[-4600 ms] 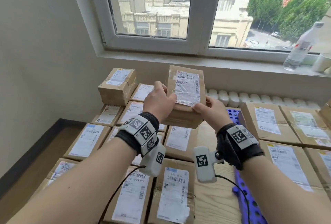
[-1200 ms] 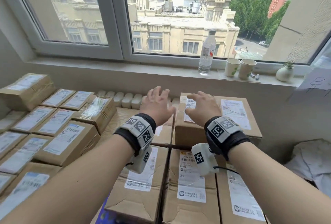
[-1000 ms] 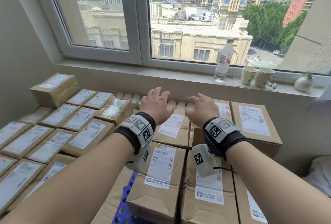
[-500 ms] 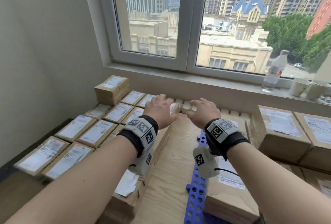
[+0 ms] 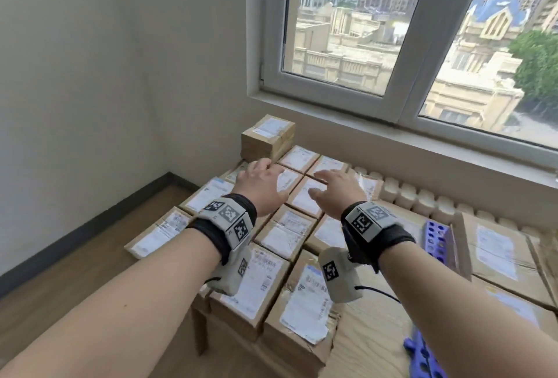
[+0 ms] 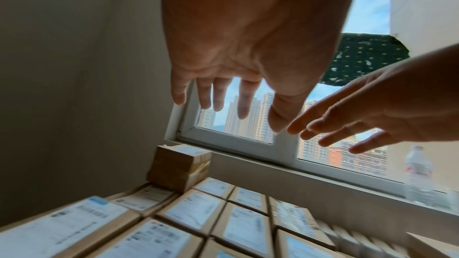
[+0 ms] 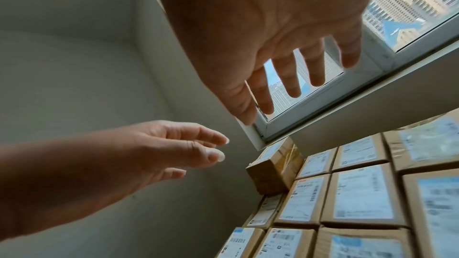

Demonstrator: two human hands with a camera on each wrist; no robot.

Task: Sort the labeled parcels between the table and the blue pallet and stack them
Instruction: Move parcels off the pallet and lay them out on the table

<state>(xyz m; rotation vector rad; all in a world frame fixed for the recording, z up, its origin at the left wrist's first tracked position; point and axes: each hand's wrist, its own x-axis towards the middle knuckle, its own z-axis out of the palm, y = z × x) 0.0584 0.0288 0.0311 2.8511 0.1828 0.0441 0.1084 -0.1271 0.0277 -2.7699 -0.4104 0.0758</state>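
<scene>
Several small cardboard parcels (image 5: 287, 232) with white labels lie in rows on the wooden table (image 5: 371, 338). One more parcel (image 5: 267, 137) sits on top of them at the far left corner, also seen in the wrist views (image 6: 178, 166) (image 7: 274, 166). My left hand (image 5: 261, 179) and right hand (image 5: 333, 187) hover side by side above the far rows, palms down, fingers spread and empty. Each wrist view shows its own hand (image 6: 223, 85) (image 7: 285, 66) held well above the labels. The blue pallet (image 5: 436, 235) with larger parcels (image 5: 495, 250) lies to the right.
A wall closes the left side and a window sill (image 5: 392, 136) runs behind the table. White ribbed blocks (image 5: 422, 196) line the back edge. A water bottle (image 6: 419, 172) stands on the sill. Wooden floor (image 5: 75, 272) lies left of the table.
The view has swung left from the pallet's large parcels to the table's small ones, and both empty hands came across with it. Earlier still, they held one parcel together.
</scene>
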